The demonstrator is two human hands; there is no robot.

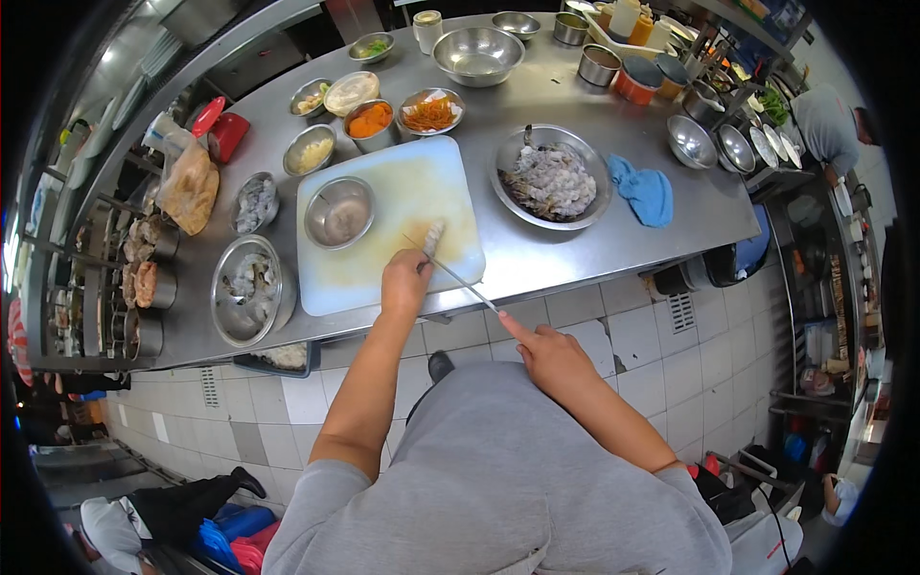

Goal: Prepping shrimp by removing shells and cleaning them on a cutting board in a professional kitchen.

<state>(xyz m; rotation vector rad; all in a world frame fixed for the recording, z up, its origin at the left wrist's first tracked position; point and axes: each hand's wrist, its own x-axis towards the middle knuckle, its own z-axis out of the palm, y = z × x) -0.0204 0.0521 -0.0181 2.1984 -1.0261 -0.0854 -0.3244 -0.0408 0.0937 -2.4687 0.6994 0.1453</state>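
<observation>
My right hand (550, 356) grips a knife (463, 282), its index finger stretched along the top; the thin blade crosses the near edge of a white cutting board (388, 280). Beside the blade, a peeled shrimp (434, 236) lies on the board. The fingers of my left hand (407, 277) are bent at the shrimp's near end; whether they pinch it is hidden. A small steel bowl (339, 213) stands on the board's left part. Right of the board, a large steel bowl (553, 180) holds many shrimp. Another steel bowl (251, 291), at the left, holds fewer shrimp.
A blue cloth (642, 190) lies right of the large bowl. Behind the board stand containers of orange food (370, 120) and shredded carrot-like food (431, 113). A bagged food item (190, 187) and metal pots (151, 284) are at the left. Co-workers (826, 129) are at the sides.
</observation>
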